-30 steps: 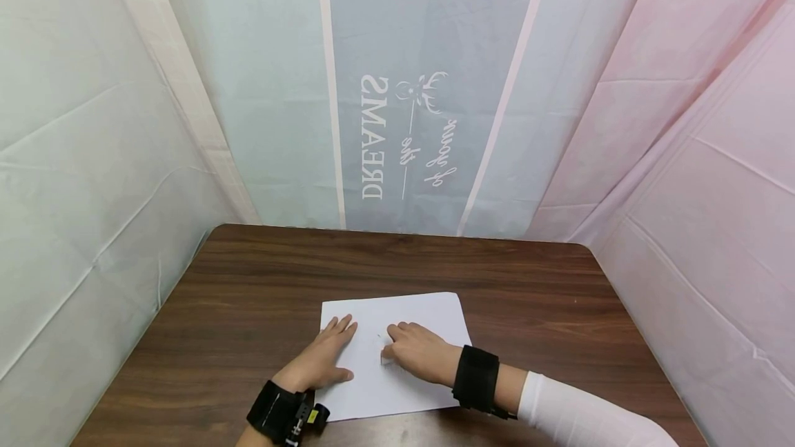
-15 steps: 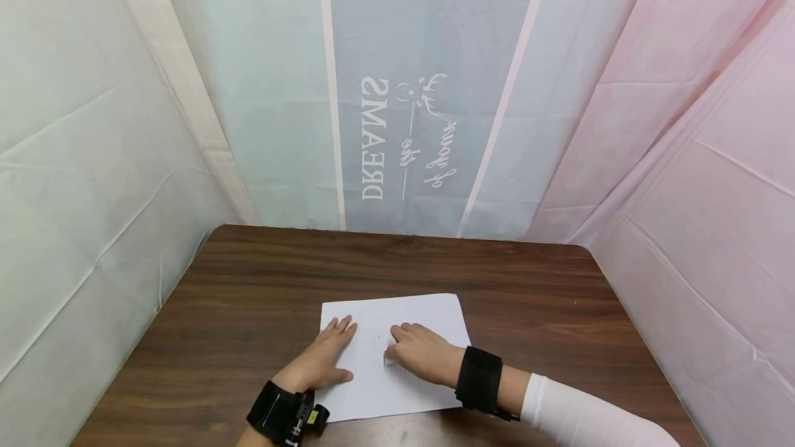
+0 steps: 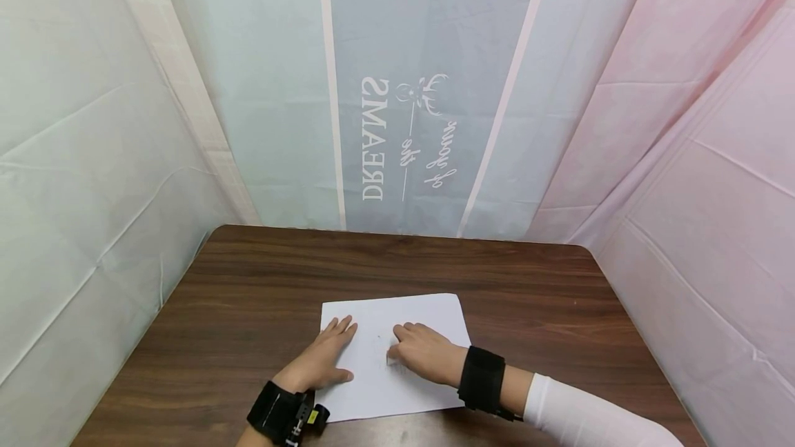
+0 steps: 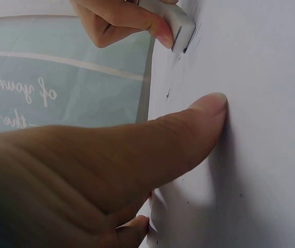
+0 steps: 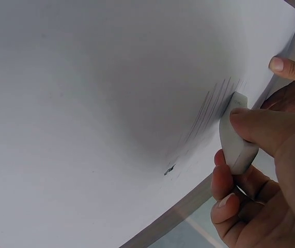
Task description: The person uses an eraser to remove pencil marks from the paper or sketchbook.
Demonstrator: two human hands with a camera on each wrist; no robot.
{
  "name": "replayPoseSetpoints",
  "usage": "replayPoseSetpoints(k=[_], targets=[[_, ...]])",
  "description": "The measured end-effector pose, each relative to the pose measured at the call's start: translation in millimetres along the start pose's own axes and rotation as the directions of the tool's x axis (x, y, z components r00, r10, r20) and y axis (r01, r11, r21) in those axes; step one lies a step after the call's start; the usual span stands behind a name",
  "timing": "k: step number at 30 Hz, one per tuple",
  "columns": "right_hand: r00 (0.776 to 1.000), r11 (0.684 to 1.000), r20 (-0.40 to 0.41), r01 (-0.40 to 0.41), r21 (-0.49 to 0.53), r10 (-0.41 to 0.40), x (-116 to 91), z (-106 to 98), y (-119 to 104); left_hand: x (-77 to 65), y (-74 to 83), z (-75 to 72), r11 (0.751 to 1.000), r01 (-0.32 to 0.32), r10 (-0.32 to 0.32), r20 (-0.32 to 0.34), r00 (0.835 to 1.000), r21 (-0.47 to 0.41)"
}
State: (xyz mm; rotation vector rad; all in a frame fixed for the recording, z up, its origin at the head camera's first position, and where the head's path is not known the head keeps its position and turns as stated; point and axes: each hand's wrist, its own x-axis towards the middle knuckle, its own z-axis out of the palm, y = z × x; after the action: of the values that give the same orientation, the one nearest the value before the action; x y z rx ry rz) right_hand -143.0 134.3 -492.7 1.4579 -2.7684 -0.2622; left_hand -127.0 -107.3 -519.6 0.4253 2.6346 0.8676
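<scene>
A white sheet of paper (image 3: 428,392) lies on the table under both hands. My right hand (image 3: 425,356) pinches a white eraser (image 5: 235,139) between thumb and fingers, its end against the paper. Beside the eraser, thin parallel pencil lines (image 5: 209,111) run across the sheet, and a dark crumb (image 5: 169,170) lies near their end. My left hand (image 3: 319,361) rests on the paper's left part with fingers spread and thumb out. In the left wrist view the thumb (image 4: 204,111) is close to the camera, with small dark specks on the paper around it.
The brown wooden table (image 3: 534,295) extends around the paper. A pale printed curtain (image 3: 422,33) hangs behind its far edge, with white and pink cloth on the sides. Black straps (image 3: 479,379) are round both wrists.
My right hand has shifted slightly to the right across the paper with the eraser, uncovering faint marks on the sheet. The left hand has stayed in place.
</scene>
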Motion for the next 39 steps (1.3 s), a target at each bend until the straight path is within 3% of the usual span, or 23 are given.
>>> replayPoseSetpoints(k=[39], targets=[[1.0,1.0,-0.018,-0.001,0.017,0.002,-9.8,2.2,9.7,0.1,-0.1,0.9,1.0,-0.004,0.004,-0.008,1.0,0.006]])
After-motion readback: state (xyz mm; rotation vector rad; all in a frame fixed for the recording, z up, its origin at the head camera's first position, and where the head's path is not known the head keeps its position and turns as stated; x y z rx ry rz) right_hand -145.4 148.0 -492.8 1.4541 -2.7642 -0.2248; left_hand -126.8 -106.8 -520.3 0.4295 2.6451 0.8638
